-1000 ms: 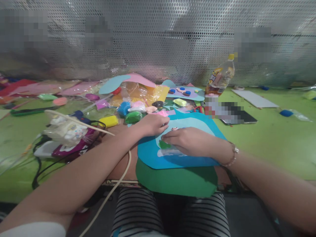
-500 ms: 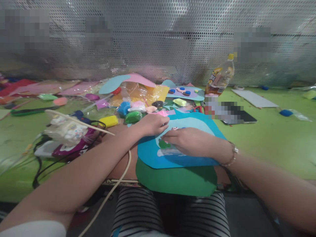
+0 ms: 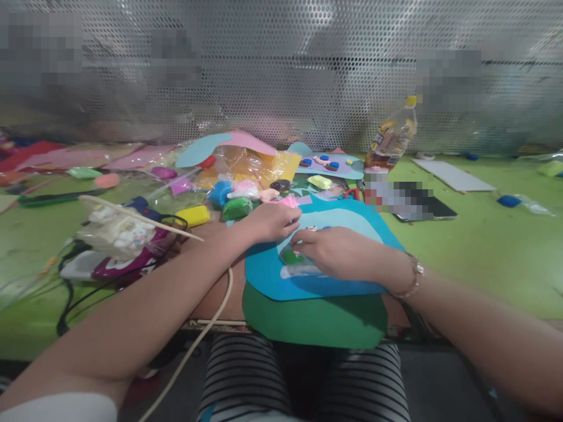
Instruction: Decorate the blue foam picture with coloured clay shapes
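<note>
My left hand (image 3: 278, 221) is closed, fingers curled, at the upper left edge of a blue paper sheet (image 3: 272, 281). Just beyond it is a bright pink clay lump (image 3: 289, 201). My right hand (image 3: 329, 249) pinches with thumb and fingertips low over the sheet; whatever sits between them is too small to make out. Below those fingertips a green clay piece (image 3: 292, 257) lies on a light blue paper shape (image 3: 356, 223). A whitish clay strip (image 3: 303, 271) runs under it, partly covered by my right hand. Green paper (image 3: 314, 319) sticks out beneath the blue sheet.
Packets of coloured clay, among them a yellow one (image 3: 193, 215) and a green one (image 3: 237, 208), lie left of centre. A glue gun (image 3: 127, 261) with a pale cord rests at left. A bottle (image 3: 391, 140) and a dark phone (image 3: 424, 200) are at right.
My right fingers have drawn together and shifted slightly right, uncovering a little more around the green clay piece. My left hand stays in place.
</note>
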Demonstrator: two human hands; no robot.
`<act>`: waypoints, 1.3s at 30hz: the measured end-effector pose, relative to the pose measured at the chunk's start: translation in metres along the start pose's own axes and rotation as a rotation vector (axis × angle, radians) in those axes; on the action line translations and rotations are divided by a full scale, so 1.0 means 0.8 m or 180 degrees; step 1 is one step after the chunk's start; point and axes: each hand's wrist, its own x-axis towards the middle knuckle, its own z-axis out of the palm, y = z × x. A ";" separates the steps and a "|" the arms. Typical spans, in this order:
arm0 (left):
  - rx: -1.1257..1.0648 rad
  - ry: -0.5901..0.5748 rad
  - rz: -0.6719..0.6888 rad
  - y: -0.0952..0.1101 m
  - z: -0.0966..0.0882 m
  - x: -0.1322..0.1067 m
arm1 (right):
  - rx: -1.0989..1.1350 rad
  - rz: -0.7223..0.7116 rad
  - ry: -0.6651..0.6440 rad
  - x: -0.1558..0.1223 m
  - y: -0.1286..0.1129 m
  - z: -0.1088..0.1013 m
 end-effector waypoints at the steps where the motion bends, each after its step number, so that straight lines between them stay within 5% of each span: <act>1: -0.0002 -0.0007 0.0004 0.000 0.000 0.000 | 0.0023 0.0005 0.0004 0.000 0.000 0.000; 15: 0.0201 0.0065 0.0026 -0.002 0.007 0.001 | 0.0043 0.0173 0.0350 0.001 0.004 -0.001; 24: -0.0387 0.0045 0.0249 -0.006 0.006 -0.001 | 0.0072 0.0510 0.0790 0.013 -0.001 0.007; 39: -0.0186 0.0151 0.0012 -0.013 0.020 0.003 | -0.0461 0.0914 0.0833 0.014 -0.003 0.020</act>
